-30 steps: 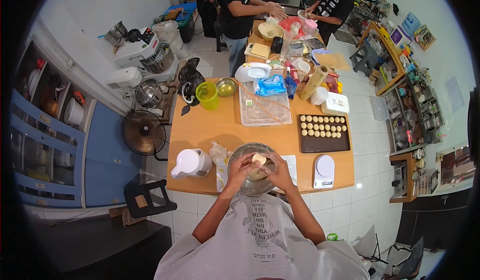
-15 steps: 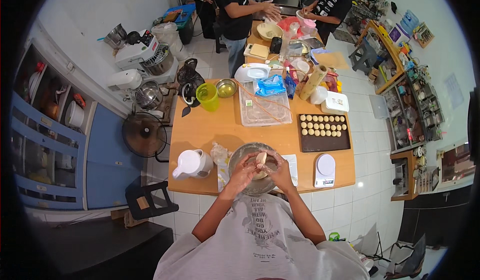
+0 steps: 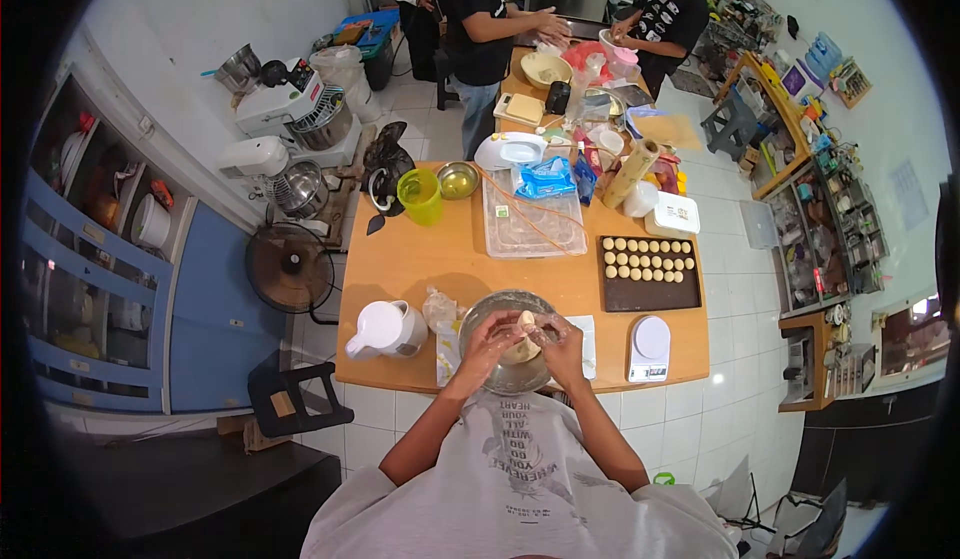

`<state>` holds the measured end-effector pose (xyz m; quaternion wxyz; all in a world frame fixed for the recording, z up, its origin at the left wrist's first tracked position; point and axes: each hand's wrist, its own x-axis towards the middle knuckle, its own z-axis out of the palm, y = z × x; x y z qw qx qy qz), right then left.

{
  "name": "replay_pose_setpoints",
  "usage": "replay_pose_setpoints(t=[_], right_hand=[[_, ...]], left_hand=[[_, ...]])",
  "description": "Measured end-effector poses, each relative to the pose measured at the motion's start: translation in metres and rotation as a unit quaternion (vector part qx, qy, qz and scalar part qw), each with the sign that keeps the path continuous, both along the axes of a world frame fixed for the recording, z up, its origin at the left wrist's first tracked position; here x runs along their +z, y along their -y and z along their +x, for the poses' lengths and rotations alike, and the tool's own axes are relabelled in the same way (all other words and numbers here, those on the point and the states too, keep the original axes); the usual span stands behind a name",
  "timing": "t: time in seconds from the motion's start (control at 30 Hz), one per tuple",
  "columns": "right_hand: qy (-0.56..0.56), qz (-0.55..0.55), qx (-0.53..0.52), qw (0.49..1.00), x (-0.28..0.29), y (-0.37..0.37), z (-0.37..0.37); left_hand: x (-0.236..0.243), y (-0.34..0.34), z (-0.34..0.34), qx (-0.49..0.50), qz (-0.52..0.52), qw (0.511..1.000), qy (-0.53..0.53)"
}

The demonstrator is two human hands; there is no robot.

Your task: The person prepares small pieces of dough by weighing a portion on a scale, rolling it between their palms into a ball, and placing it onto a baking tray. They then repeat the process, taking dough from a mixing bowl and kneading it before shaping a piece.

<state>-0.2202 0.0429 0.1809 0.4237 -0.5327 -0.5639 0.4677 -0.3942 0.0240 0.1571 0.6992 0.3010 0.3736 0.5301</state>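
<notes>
Over a round metal bowl (image 3: 482, 311) at the table's near edge, I hold a small piece of pale dough (image 3: 527, 319) between both hands. My left hand (image 3: 488, 341) pinches it from the left with curled fingers. From the other side my right hand (image 3: 563, 347) closes on it with thumb and fingertips. More pale dough (image 3: 520, 352) lies in the bowl below, partly hidden by my hands. Flour-like residue coats the bowl's inside and my fingers. To the right, a dark baking tray (image 3: 652, 297) carries rows of small round dough balls (image 3: 642, 261).
A white jug (image 3: 385, 329) and a crumpled plastic bag (image 3: 440, 309) stand left of the bowl, a kitchen scale (image 3: 650, 349) right. Farther back are a yellow-green container (image 3: 420, 197), a clear lidded box (image 3: 530, 229) and a hand mixer (image 3: 508, 151). Other people work at the far end.
My fingers have shifted around the dough piece, which now stands more upright between the fingertips. My hands stay over the bowl. The whole view has tilted slightly.
</notes>
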Motion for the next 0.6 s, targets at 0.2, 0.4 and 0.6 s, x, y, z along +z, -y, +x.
replay_pose_setpoints(t=[0.2, 0.4, 0.6], right_hand=[[-0.013, -0.028, -0.002, 1.0, 0.0, 0.0, 0.005], [-0.116, -0.026, 0.0, 0.993, -0.005, -0.005, -0.004], [-0.139, -0.056, -0.001, 0.989, 0.0, -0.016, 0.001]], left_hand=[[-0.009, -0.009, -0.004, -0.036, 0.016, 0.994, -0.1], [-0.005, -0.015, 0.001, 0.007, 0.056, 0.99, -0.127], [-0.006, -0.019, 0.003, 0.009, 0.051, 0.992, -0.116]])
